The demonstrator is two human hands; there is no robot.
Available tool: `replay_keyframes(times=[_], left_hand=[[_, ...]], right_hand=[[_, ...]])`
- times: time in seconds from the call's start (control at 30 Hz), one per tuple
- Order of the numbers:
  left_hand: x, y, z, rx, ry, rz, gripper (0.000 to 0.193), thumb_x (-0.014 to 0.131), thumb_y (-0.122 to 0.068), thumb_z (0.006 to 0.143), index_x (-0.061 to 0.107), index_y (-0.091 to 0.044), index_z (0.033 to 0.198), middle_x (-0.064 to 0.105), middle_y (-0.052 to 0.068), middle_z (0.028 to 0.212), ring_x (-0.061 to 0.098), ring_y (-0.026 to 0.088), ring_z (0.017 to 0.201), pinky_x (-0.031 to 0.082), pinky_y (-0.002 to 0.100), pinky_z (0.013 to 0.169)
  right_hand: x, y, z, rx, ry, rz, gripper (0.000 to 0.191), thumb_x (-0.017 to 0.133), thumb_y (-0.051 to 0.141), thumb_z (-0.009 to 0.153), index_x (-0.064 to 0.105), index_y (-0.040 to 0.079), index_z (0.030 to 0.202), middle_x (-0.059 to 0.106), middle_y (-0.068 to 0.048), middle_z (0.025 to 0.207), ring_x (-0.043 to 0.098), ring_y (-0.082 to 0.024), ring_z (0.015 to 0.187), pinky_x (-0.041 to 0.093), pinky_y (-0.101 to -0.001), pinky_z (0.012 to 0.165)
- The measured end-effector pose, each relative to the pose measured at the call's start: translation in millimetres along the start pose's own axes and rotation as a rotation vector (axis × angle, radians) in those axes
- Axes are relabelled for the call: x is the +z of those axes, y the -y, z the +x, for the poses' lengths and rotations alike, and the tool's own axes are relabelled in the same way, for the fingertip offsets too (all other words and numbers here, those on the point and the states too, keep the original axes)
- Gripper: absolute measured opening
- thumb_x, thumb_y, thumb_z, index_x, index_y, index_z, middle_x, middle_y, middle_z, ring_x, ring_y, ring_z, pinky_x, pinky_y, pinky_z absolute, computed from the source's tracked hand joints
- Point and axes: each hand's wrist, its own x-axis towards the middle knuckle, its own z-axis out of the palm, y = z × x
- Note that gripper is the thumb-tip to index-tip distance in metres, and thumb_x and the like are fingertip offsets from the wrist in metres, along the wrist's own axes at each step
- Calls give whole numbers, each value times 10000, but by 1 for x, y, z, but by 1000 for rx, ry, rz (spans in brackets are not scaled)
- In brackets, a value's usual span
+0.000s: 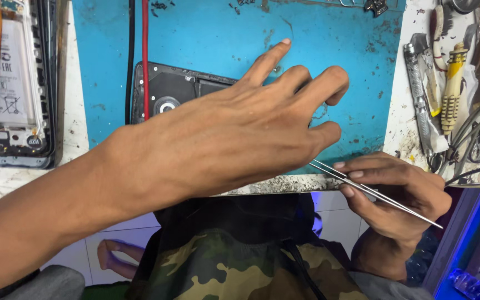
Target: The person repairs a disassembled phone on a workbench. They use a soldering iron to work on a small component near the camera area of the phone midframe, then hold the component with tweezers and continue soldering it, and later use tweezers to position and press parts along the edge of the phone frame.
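From the head view, my left hand point(234, 133) stretches across the worn blue rubber work mat point(223, 33) on the desk point(73, 111), its fingers point(270, 55) spread apart and gripping nothing, hovering over the mat. Beneath it lies a black plastic phone back shell point(168, 91) with a round camera ring; my wrist and palm cover most of the shell, so only its left end shows, and I cannot tell whether my palm rests on it. A red wire point(145, 44) and a black wire point(131, 44) run down across that exposed end. My right hand point(395, 191) sits at the near desk edge, fingers point(356, 174) pinched together on thin straight steel tweezers point(373, 191), whose tips point toward my left hand and vanish just under its little finger. At the far left an opened phone with its white battery and orange strip point(6, 83) is cut off by the frame. On the right a heap of tools with metal and cream ribbed handles point(445, 83) overlaps so much that single pieces are hard to make out. Tiny dark screws point(159, 5) dot the mat's top edge.
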Motion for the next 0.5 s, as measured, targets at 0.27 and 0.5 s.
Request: replay_keyframes(times=[0.27, 0.5], left_hand=[[1, 5, 3, 9, 48, 52, 124, 655, -67, 874, 556, -14, 926, 469, 132, 1095, 590, 273, 977, 383, 605, 1162], [4, 7, 1, -39, 63, -35, 209, 663, -45, 848, 542, 38, 997, 477, 180, 1227, 556, 279, 1023, 540, 387, 866]], right_hand=[[10, -2, 13, -51, -14, 10, 190, 791, -60, 795, 634, -35, 900, 720, -223, 896, 777, -308, 892, 651, -369, 734], [19, -12, 13, -210, -64, -114, 208, 774, -114, 792, 592, -24, 835, 719, -233, 857, 762, -289, 779, 636, -392, 680]])
